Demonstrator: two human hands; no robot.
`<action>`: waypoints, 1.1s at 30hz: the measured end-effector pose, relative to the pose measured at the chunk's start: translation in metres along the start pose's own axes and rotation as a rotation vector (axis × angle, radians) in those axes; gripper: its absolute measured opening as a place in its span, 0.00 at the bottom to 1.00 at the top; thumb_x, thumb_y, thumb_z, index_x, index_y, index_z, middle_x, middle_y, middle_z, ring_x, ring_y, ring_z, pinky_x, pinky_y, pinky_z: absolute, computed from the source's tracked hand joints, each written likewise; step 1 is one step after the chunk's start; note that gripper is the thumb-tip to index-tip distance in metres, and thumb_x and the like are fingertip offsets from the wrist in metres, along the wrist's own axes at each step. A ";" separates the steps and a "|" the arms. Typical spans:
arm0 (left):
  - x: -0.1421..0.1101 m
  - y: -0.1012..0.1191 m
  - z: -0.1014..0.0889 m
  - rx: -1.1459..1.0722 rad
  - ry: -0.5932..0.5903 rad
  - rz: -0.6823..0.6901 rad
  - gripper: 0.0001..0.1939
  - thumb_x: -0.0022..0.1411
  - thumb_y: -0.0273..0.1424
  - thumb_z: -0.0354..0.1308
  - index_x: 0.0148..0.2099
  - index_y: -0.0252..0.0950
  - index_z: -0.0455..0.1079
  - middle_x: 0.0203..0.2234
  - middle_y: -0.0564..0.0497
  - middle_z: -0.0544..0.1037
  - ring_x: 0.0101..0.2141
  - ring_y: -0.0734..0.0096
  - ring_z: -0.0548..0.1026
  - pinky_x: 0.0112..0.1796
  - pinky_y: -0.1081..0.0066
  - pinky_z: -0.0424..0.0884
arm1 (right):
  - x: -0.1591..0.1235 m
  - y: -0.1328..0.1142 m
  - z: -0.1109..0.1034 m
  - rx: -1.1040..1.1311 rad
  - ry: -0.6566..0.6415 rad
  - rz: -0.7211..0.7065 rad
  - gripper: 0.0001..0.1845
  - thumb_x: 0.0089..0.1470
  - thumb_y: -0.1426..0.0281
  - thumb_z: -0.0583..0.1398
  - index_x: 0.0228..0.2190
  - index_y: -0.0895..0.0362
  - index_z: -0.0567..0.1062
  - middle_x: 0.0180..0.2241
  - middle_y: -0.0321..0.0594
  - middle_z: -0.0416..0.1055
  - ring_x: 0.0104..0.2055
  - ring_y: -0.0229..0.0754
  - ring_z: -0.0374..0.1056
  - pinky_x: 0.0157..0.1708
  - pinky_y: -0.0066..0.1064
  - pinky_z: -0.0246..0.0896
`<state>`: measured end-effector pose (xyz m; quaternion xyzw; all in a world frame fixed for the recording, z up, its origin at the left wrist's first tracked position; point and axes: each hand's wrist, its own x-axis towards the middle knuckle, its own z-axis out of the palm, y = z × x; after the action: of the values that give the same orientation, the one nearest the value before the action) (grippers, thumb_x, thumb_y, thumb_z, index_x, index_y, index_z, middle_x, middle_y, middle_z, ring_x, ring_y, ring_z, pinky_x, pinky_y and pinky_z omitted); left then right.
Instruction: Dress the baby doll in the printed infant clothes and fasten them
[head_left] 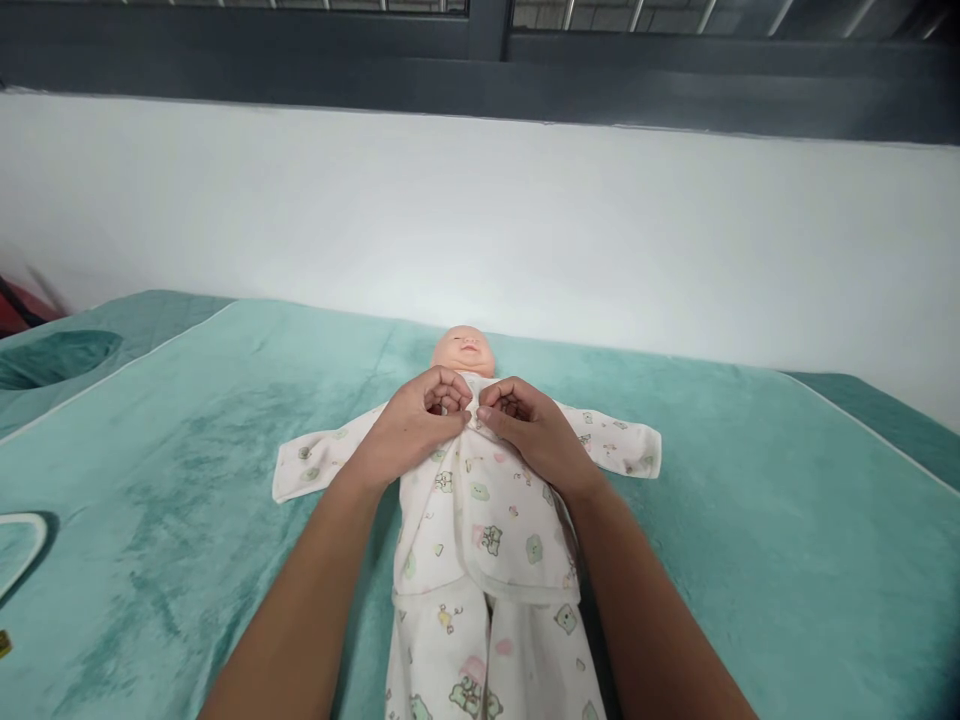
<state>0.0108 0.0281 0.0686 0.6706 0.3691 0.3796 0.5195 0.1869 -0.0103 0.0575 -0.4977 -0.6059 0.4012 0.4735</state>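
Note:
A baby doll (464, 349) lies on its back, its head toward the wall. It is dressed in a white baby jacket (495, 540) printed with small bears, and matching trousers (525, 650). Both sleeves stretch out to the sides. At the chest, just below the collar, my left hand (424, 415) pinches one front edge of the jacket between thumb and fingers. My right hand (529, 420) pinches the other edge close beside it. Any fastener between the fingertips is too small to make out. Lower down, the jacket's front edges lie against each other.
A teal plush cover (750, 520) spreads under the doll. Behind it stands a white wall (480, 220) beneath a dark window frame (480, 80). Part of a white curved object (34, 540) shows at the left edge, and a dark green hollow (60, 358) lies at far left.

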 end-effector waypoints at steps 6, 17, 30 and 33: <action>0.000 -0.001 -0.001 0.001 0.011 0.006 0.06 0.57 0.34 0.59 0.36 0.38 0.69 0.29 0.53 0.69 0.30 0.75 0.67 0.30 0.75 0.62 | 0.001 0.003 -0.001 -0.008 -0.005 -0.021 0.07 0.53 0.63 0.62 0.34 0.53 0.73 0.34 0.35 0.70 0.34 0.37 0.62 0.35 0.30 0.56; 0.002 -0.005 -0.002 -0.005 0.012 -0.003 0.08 0.58 0.35 0.60 0.39 0.39 0.70 0.30 0.54 0.71 0.31 0.76 0.68 0.31 0.76 0.62 | 0.003 0.006 0.003 0.092 0.067 -0.004 0.09 0.54 0.61 0.62 0.31 0.54 0.72 0.26 0.32 0.64 0.28 0.34 0.56 0.29 0.28 0.51; -0.008 0.008 -0.025 -0.021 -0.246 -0.086 0.07 0.58 0.35 0.61 0.33 0.36 0.73 0.24 0.53 0.74 0.25 0.76 0.70 0.30 0.74 0.66 | -0.031 -0.050 0.013 -0.525 -0.103 0.067 0.24 0.50 0.53 0.63 0.18 0.55 0.62 0.18 0.35 0.61 0.20 0.34 0.51 0.22 0.32 0.40; -0.009 0.009 -0.028 0.009 -0.318 -0.116 0.07 0.58 0.34 0.61 0.33 0.36 0.73 0.23 0.53 0.74 0.24 0.76 0.71 0.29 0.74 0.66 | -0.041 -0.058 0.030 -0.768 -0.035 0.089 0.19 0.47 0.63 0.65 0.19 0.55 0.60 0.18 0.35 0.61 0.20 0.34 0.49 0.23 0.32 0.38</action>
<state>-0.0177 0.0303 0.0808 0.7021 0.3220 0.2365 0.5894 0.1468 -0.0617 0.0990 -0.6577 -0.6978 0.1739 0.2243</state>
